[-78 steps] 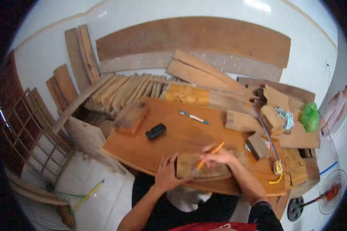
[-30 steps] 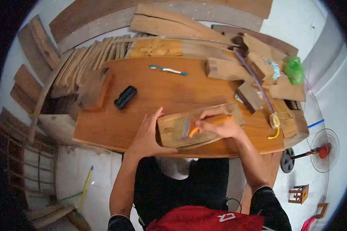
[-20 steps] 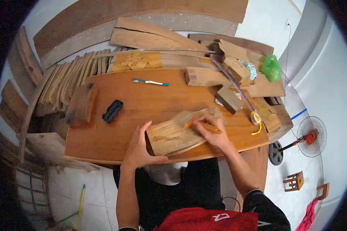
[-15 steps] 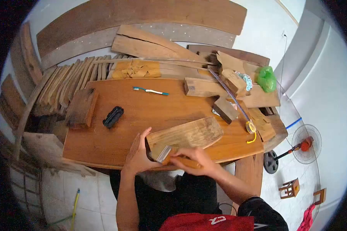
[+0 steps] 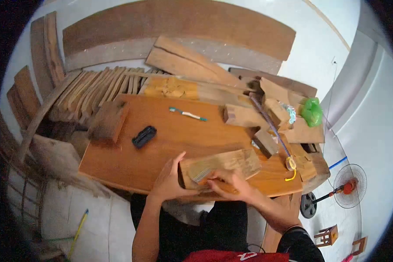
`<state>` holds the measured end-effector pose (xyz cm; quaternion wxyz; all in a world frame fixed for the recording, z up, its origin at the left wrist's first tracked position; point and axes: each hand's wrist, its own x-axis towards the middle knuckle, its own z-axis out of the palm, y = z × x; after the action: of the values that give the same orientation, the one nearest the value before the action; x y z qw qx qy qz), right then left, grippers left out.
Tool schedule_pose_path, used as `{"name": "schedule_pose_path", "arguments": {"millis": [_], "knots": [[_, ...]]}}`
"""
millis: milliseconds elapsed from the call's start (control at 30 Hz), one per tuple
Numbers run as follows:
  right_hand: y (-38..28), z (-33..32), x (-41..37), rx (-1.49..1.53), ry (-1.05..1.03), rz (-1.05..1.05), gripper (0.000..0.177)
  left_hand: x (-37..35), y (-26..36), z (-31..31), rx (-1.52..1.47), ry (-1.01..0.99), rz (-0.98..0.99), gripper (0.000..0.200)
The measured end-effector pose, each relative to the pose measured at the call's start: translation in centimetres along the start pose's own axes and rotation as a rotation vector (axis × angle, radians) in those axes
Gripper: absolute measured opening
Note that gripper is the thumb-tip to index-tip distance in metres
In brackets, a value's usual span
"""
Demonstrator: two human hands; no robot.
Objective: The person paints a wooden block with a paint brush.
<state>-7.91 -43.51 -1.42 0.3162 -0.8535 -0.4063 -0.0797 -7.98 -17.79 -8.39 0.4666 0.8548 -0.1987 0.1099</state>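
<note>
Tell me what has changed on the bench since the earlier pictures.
The right hand has drawn the brush along the wooden board from its right part back to its left end, nearer the person. The left hand still grips that end; the toothbrush and black block lie unmoved.

No text, label or number is legible.

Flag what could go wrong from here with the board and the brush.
1. The board lies close to the near edge of the table, steadied only by the left hand at its end; a hard stroke might push it off.
2. The brush in the right hand works right beside the left hand's fingers and may smear them.
3. A wood block and tape measure sit near the board's far end and could get knocked.
</note>
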Motion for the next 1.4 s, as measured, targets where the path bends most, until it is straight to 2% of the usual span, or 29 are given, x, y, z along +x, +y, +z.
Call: {"name": "schedule_pose_path", "arguments": {"millis": [67,133,200,233,333,367,467,533,600,667,700,800,833,933,967,1067,1100,1200,1233,1333,1367,1400], "knots": [[4.9,-0.4,-1.6,0.416,-0.091,0.308,0.016,0.0,-0.4,-0.1,-0.012,-0.034,-0.025,0.128],[6.3,-2.4,0.0,0.037,0.138,0.416,0.015,-0.1,1.0,-0.6,0.062,-0.045,-0.067,0.128],[6.4,-0.3,-2.7,0.137,0.008,0.22,0.014,0.5,0.7,-0.7,0.034,-0.015,-0.022,0.127],[2.2,-1.8,-1.5,0.23,-0.143,0.122,0.013,0.5,0.4,-0.5,0.035,-0.006,-0.013,0.127],[6.1,-2.4,-2.5,0.275,-0.01,0.22,0.012,0.0,0.1,-0.3,0.018,-0.022,-0.036,0.127],[6.8,-2.4,-1.8,-0.004,0.311,0.182,0.011,-0.1,0.3,-0.2,0.002,-0.019,-0.049,0.126],[3.7,0.1,-3.3,0.211,0.122,0.346,0.01,0.1,1.1,-0.6,0.044,-0.053,-0.09,0.132],[-0.6,0.3,-3.3,0.039,0.038,0.092,0.013,0.3,0.5,-0.3,0.033,-0.04,-0.064,0.133],[2.2,-0.7,-5.3,0.449,0.153,0.387,0.013,0.1,0.2,-0.1,0.016,-0.042,-0.063,0.133],[5.6,-1.6,-5.0,0.172,0.53,0.457,0.014,0.0,0.9,-0.7,0.056,-0.06,-0.068,0.133],[6.8,-2.9,-5.1,0.077,0.503,0.48,0.011,0.1,1.3,-0.6,0.067,-0.063,-0.067,0.133],[2.5,-3.4,-6.6,0.149,0.096,0.229,0.01,0.2,0.4,-0.1,0.043,-0.038,-0.027,0.127],[1.6,-4.2,-6.7,0.087,-0.075,0.348,0.013,0.2,0.5,-0.1,0.021,-0.039,-0.036,0.127],[7.6,-6.8,-7.5,0.309,0.313,0.584,0.015,0.2,0.3,0.1,0.004,-0.049,-0.039,0.128],[8.6,-8.3,-6.9,-0.133,0.266,0.657,0.015,-0.1,0.3,0.4,0.001,-0.056,-0.044,0.128],[3.7,-7.9,-6.8,0.018,-0.037,0.216,0.018,0.4,0.2,0.4,0.017,-0.009,-0.033,0.128],[3.3,-8.3,-6.8,0.083,-0.094,0.331,0.019,0.3,0.2,0.3,0.027,-0.006,-0.024,0.128],[7.7,-10.6,-6.9,-0.042,0.16,0.632,0.012,0.0,0.6,0.3,0.043,-0.026,-0.015,0.128],[9.4,-10.6,-7.5,-0.221,0.148,0.525,0.012,0.2,0.7,0.2,0.046,-0.02,-0.014,0.128],[4.3,-10.2,-6.5,0.185,-0.203,0.278,0.014,0.2,1.1,-0.3,0.091,-0.038,-0.049,0.127],[2.8,-11.7,-6.1,0.064,-0.144,0.246,0.018,0.2,0.9,0.1,0.065,-0.025,-0.04,0.127],[4.0,-12.4,-6.1,0.056,-0.058,0.433,0.019,0.2,0.8,0.3,0.044,-0.022,-0.028,0.126]]}}
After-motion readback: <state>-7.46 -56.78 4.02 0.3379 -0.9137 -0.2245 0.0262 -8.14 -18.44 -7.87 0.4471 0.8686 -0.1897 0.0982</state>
